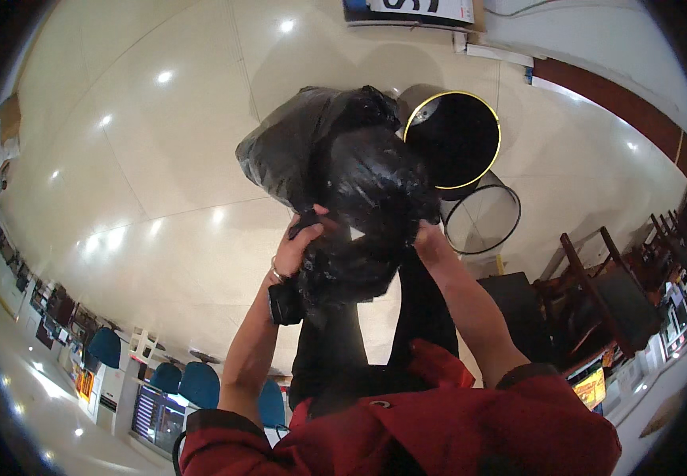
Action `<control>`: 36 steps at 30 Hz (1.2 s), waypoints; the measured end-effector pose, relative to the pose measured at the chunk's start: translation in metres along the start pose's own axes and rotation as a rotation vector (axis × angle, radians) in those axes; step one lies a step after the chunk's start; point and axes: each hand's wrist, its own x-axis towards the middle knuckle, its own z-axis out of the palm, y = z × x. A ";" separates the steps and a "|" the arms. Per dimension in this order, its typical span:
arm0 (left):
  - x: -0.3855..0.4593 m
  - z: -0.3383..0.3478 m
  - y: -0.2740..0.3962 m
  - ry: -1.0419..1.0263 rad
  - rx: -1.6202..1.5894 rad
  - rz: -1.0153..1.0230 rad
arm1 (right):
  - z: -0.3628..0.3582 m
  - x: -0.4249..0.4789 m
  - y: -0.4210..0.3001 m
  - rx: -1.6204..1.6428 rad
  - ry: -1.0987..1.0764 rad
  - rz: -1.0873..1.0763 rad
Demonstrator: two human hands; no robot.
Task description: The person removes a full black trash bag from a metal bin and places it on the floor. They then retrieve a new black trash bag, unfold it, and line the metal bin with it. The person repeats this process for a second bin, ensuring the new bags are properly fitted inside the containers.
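Observation:
My left hand [303, 241] grips a gathered fold of a thin black plastic bag [373, 172]. At the bag's right side, my right hand [431, 239] is closed on its edge, with the fingertips hidden by the plastic. The plastic hangs crumpled between both hands, over my legs. Behind it and to the left bulges a fuller dark bag part [284, 143]; I cannot tell whether it is a second bag. To the right of the plastic stands a round black bin [456, 140] with a yellow rim. A thin black ring [520, 208] is just below the bin.
Dark wooden chairs [602, 291] stand at the right. Several blue chairs [199, 384] line the lower left beside desks. A box with large printing [420, 9] is at the top edge. The pale tiled floor [159, 149] reflects ceiling lights.

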 end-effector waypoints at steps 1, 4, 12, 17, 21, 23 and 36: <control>-0.001 0.004 0.004 -0.014 -0.001 0.010 | -0.010 0.004 0.021 0.195 0.125 0.184; -0.005 -0.002 0.006 -0.030 0.119 0.050 | 0.004 0.006 0.028 0.210 0.280 0.491; -0.005 -0.006 0.008 -0.066 0.087 -0.004 | -0.022 0.011 0.037 -0.326 0.054 0.386; -0.003 -0.003 0.000 -0.083 0.224 0.030 | 0.012 0.028 0.017 0.073 0.091 0.676; -0.008 -0.006 0.010 -0.053 0.189 0.047 | 0.016 0.020 0.011 -0.014 0.058 0.552; -0.015 -0.009 0.015 -0.038 0.141 0.044 | 0.022 0.012 0.003 -0.083 0.024 0.493; -0.023 0.023 0.031 -0.054 0.034 0.085 | -0.047 0.021 0.065 -0.834 0.296 0.218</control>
